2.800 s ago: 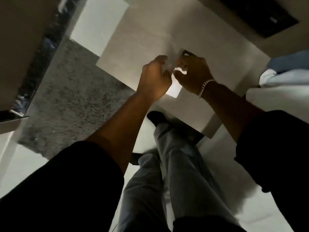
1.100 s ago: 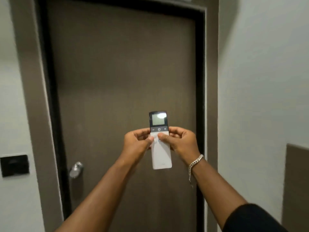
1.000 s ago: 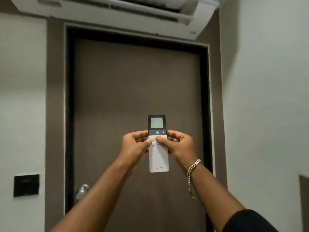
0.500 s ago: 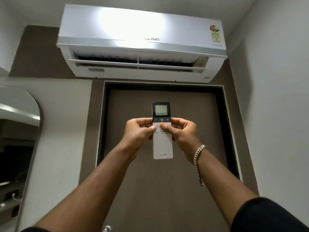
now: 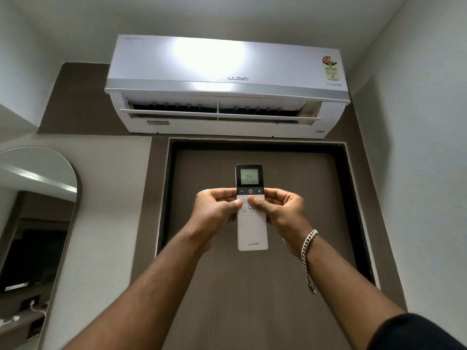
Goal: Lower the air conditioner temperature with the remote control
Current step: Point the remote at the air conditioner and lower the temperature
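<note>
A slim white remote control [image 5: 252, 231] with a dark top is held upright in front of me, its screen reading 24. My left hand [image 5: 216, 207] grips its left edge, thumb resting on the white button area. My right hand [image 5: 280, 210], with a silver bracelet on the wrist, grips the right edge, thumb on the buttons just below the power key. Above, a white wall-mounted air conditioner [image 5: 227, 84] hangs over the door with its louvre open.
A brown door [image 5: 252, 286] in a dark frame fills the wall behind the remote. An arched mirror [image 5: 32, 236] hangs at the left, reflecting a shelf with cables. A plain white wall [image 5: 417, 173] runs along the right.
My view has tilted up from the floor to the door and then the air conditioner. Both hands have kept hold of the remote; its screen now reads 24.
</note>
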